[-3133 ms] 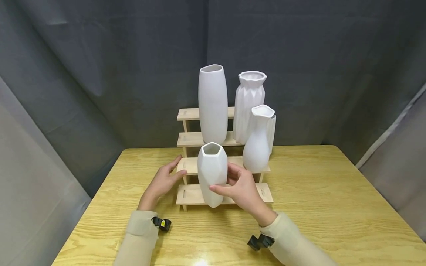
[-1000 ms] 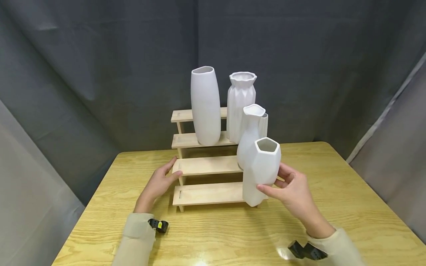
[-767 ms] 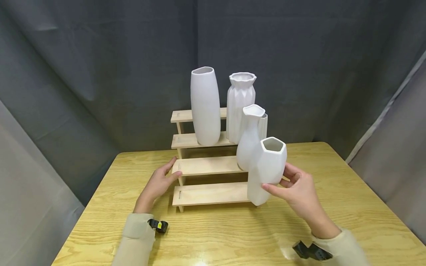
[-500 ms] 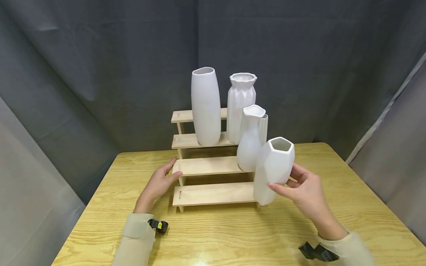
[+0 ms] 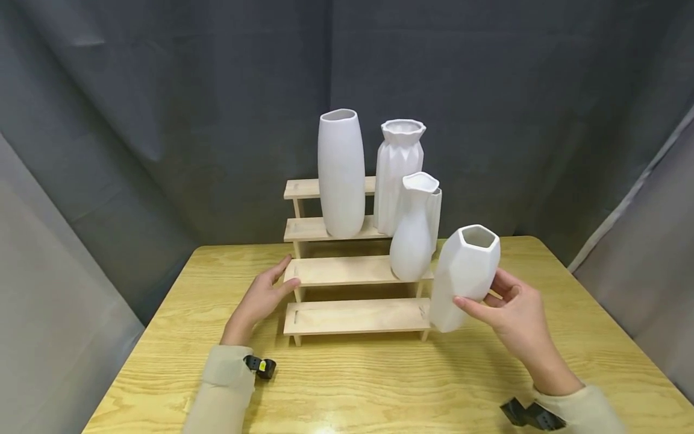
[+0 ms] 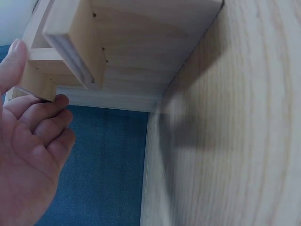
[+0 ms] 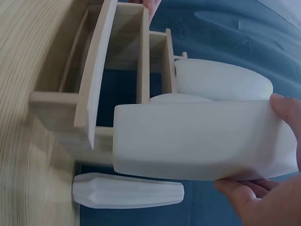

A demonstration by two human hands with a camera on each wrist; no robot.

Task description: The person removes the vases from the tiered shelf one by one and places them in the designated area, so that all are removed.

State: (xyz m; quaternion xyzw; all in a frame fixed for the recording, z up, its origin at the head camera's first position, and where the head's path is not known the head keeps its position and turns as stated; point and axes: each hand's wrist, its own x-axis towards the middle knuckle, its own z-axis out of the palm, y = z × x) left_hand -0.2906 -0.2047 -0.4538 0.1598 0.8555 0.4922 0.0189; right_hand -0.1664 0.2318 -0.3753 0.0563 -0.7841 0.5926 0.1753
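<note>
My right hand (image 5: 515, 313) grips a white faceted vase (image 5: 467, 274) with a five-sided mouth, thumb at the front and fingers behind. The vase leans slightly, its top to the right, its base beside the right end of the lowest step. In the right wrist view this vase (image 7: 202, 141) stretches across the middle, off the table. My left hand (image 5: 262, 298) holds the left end of the second step of a pale wooden stepped rack (image 5: 347, 271). In the left wrist view, thumb and curled fingers (image 6: 44, 117) lie about that plank's end.
On the rack stand a tall smooth vase (image 5: 341, 175), a pleated vase (image 5: 400, 181) and a narrow-necked vase (image 5: 412, 241). A fluted vase (image 5: 436, 217), partly hidden, stands on the wooden table (image 5: 347, 386) at the rack's right. Dark curtains (image 5: 244, 120) hang behind.
My right hand has carried the faceted vase from in front of the rack's middle rightward past its right end, uncovering the lowest step. My left hand keeps its hold on the rack.
</note>
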